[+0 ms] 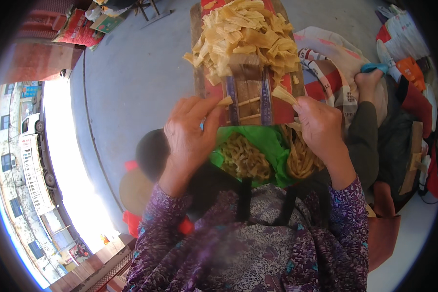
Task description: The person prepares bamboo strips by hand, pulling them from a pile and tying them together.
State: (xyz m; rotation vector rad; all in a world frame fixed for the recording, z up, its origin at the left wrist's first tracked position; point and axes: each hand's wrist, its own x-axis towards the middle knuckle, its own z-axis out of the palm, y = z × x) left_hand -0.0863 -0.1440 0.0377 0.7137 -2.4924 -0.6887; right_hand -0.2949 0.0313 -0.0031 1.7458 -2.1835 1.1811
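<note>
My left hand point(193, 127) pinches a short pale-yellow strip point(225, 101), which looks like dried corn husk. Between the thumb and fingers of my right hand point(319, 127) is a longer folded strip point(284, 95). A wooden board point(249, 89) lies between the two hands, with blue printed bands point(232, 100) along its sides and thin sticks point(249, 117) across it. Beyond it, a loose heap of husk strips point(244, 33) covers a red surface point(285, 82). Below my hands, an open green bag point(277, 149) holds many small curled, knotted pieces point(244, 157). A bundle of long strips point(302, 155) is beside it, under my right wrist.
At right, another person's bare foot point(368, 82) rests near patterned cloth point(335, 78). Several bags, including a white one point(407, 34), stand behind. A dark round object point(151, 153) is left of my left hand. Far left, a truck point(36, 171) stands outside the doorway.
</note>
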